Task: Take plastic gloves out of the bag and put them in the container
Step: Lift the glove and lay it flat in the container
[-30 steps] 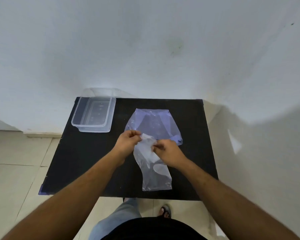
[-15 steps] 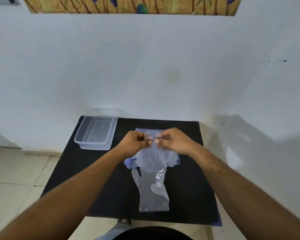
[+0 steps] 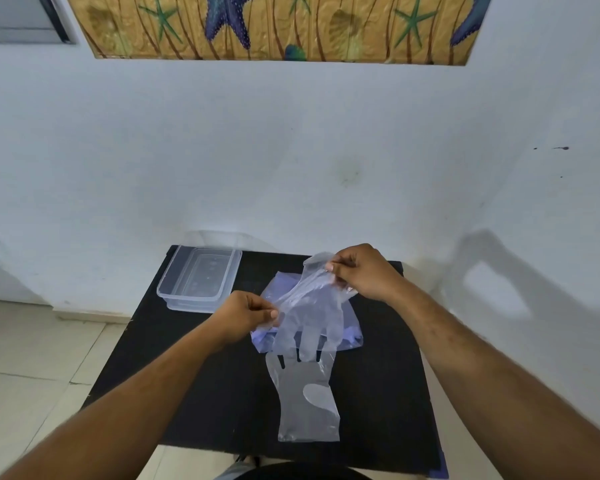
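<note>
A clear plastic glove (image 3: 312,313) hangs in the air above the table, fingers pointing down. My right hand (image 3: 361,271) pinches its cuff at the top and my left hand (image 3: 246,313) pinches its left edge lower down. Under it lies the bluish see-through bag (image 3: 352,336), flat on the black table (image 3: 201,386). A second clear glove (image 3: 307,403) lies flat on the table nearer to me, cuff toward me. The clear rectangular container (image 3: 200,278) stands at the table's far left corner, with nothing visible in it.
The table stands against a white wall (image 3: 291,150) with a seaside picture (image 3: 274,26) above. Tiled floor (image 3: 32,358) shows to the left. My legs are just visible below the table's near edge.
Both hands have lifted a glove off the bag and spread apart, the right hand rising up and right. The camera has tilted up, showing more wall and the picture.
</note>
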